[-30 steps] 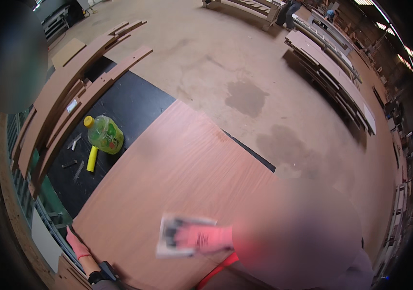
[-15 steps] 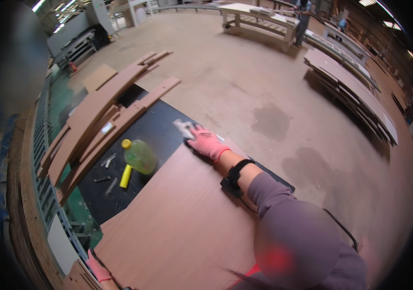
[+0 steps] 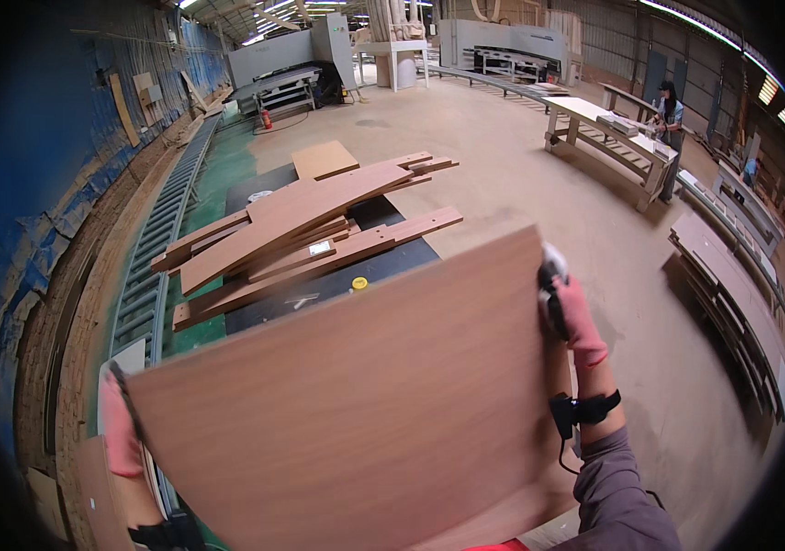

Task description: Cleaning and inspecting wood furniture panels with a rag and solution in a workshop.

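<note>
A large reddish-brown wooden panel (image 3: 347, 395) is held up in front of me, tilted, its far edge raised above the work surface. My left hand (image 3: 121, 424), in a pink and black glove, grips its left edge. At the far right corner, my right hand (image 3: 576, 317) in a matching glove is closed on the right edge. A small whitish thing (image 3: 552, 257), perhaps a cloth, shows at the right fingertips, blurred. Beyond the panel's far edge, a yellow bottle cap (image 3: 359, 284) peeks out above the dark work surface (image 3: 402, 262); the panel hides the rest of the bottle.
Several long wooden pieces (image 3: 291, 225) lie stacked across the dark surface ahead. A roller conveyor (image 3: 168, 211) runs along the left. Stacked panels (image 3: 732, 303) stand at the right. Farther off, a person (image 3: 671, 129) is at a workbench (image 3: 608, 138).
The panel has been lifted from lying flat to a raised tilt, both hands on its edges. My right hand has come off the far corner area with the whitish thing; my view has swung up.
</note>
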A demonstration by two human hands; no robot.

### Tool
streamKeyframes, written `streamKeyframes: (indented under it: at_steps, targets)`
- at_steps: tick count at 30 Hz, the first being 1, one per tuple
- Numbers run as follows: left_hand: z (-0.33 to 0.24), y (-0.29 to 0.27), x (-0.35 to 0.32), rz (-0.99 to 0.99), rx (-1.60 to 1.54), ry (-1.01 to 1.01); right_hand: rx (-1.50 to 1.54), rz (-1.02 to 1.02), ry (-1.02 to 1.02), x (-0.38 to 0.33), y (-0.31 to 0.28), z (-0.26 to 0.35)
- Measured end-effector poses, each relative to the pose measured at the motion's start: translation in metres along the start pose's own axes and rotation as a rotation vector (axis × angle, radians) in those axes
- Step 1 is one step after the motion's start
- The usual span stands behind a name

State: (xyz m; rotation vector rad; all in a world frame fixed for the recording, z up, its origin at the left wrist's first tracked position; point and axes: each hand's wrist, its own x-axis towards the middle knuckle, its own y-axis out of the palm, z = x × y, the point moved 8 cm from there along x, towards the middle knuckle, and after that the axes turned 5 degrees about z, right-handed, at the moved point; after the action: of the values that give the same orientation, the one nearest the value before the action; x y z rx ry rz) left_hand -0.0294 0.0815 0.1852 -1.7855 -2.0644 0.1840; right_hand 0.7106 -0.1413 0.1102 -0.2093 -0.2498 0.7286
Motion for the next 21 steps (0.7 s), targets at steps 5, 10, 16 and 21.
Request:
streamKeyframes:
  at_steps: [5,10,16,21]
  targets:
    - [-0.108,-0.041,-0.029,-0.199,-0.226,0.412,0.331,-0.15,-0.337,-0.037,-0.032,0.111]
    - [-0.123,-0.047,-0.093,-0.453,-0.477,0.48,0.447,-0.42,-0.59,-0.068,-0.065,0.084]
    - [-0.064,-0.067,-0.134,-0.326,-0.881,0.316,0.744,-0.44,-0.617,-0.128,-0.105,0.082]
    - [-0.084,-0.043,-0.259,-0.045,-0.584,1.112,0.964,-0.197,-0.424,-0.21,-0.122,0.092]
